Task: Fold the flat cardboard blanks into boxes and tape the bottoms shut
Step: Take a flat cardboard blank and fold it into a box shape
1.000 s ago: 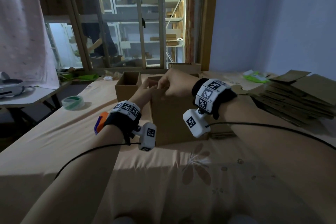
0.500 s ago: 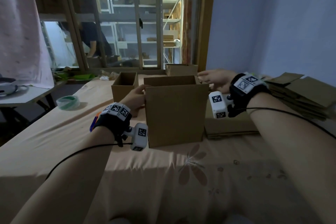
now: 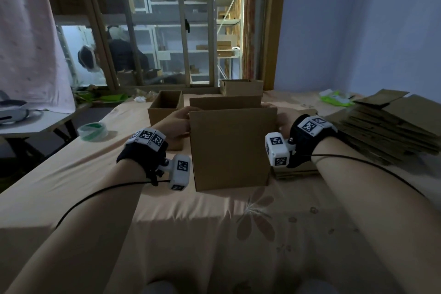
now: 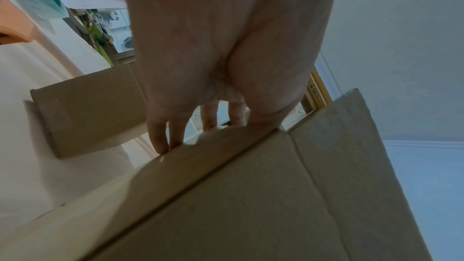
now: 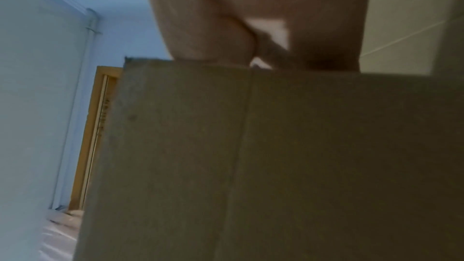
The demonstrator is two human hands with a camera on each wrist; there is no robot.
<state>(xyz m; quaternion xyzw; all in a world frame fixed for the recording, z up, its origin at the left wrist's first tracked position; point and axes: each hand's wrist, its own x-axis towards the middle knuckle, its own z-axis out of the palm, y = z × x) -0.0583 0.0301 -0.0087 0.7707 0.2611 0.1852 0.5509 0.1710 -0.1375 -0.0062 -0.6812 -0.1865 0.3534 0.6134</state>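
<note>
A brown cardboard box (image 3: 230,145) stands upright with its top open in the middle of the cloth-covered table (image 3: 191,234). My left hand (image 3: 176,122) lies against its left wall near the top corner. In the left wrist view the fingers (image 4: 160,142) reach fairly straight onto the box (image 4: 251,205). My right hand (image 3: 284,119) is at the box's upper right side. In the right wrist view the box wall (image 5: 276,156) hides the fingers of my right hand (image 5: 251,7). A stack of flat blanks (image 3: 386,126) lies at the right.
A small open box (image 3: 164,107) stands just behind my left hand, and another box (image 3: 241,87) sits farther back. A green tape roll (image 3: 93,130) lies at the left. Flat cardboard (image 3: 296,172) lies under my right wrist. A person (image 3: 119,55) bends behind the window.
My right hand left the box's top, swung out to the right, then came back to the box's right side. My left hand stayed on the left wall.
</note>
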